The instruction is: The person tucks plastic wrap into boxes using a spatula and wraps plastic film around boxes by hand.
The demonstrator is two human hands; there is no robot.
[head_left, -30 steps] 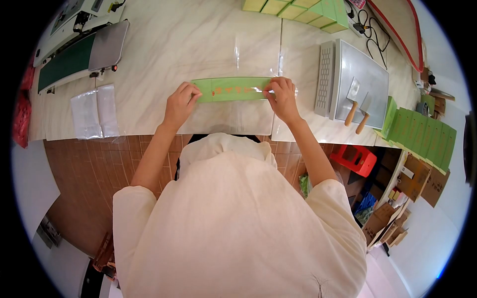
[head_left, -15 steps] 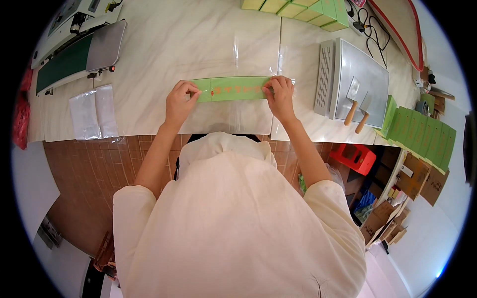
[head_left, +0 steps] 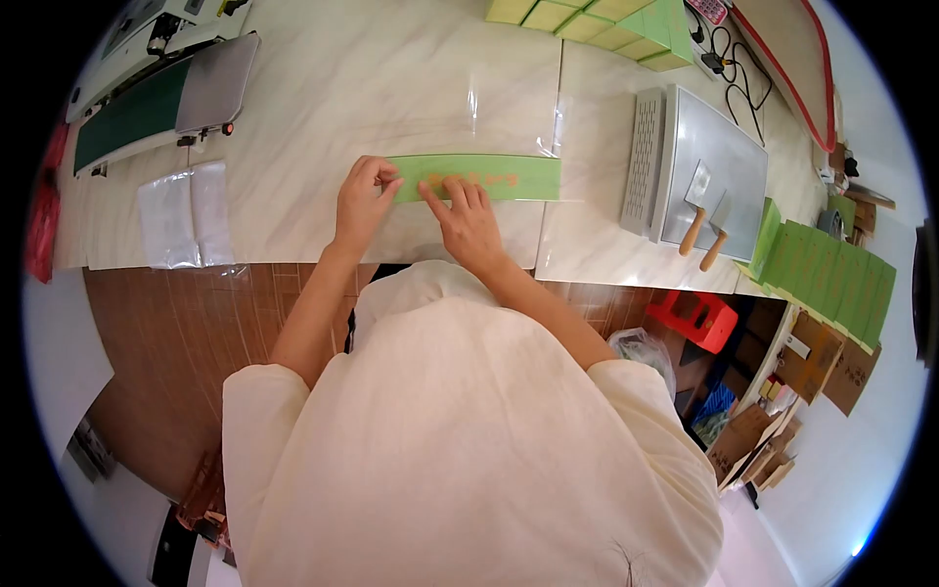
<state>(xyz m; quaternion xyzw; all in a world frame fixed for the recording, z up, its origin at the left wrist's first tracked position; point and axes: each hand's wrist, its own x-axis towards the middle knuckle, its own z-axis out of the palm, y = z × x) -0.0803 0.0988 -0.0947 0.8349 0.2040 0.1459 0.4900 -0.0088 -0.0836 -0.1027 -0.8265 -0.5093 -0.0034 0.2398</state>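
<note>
The left hand [head_left: 366, 203] is drawn in, thumb and curled fingers nearly meeting at the left end of the green box [head_left: 528, 178]; whether they grip card or a film over it, I cannot tell. The right hand [head_left: 467, 220] is loosely spread, index finger extended, its fingertips on the box's front part. The hands are near each other but apart.

The box lies on the table [head_left: 342, 88], roughly parallel to the front edge, with a strip of tabletop between. Its right end reaches the table seam [head_left: 559, 88]. Tabletop stretches beyond its far side; the bags [head_left: 184, 215] lie well to the left, the metal slab [head_left: 724, 147] to the right.

The box is long, straight-sided and smooth, with orange lettering. The table is glossy and marble-veined, the bags clear and shiny. Two wooden-handled scrapers [head_left: 692, 232] rest on the slab.
</note>
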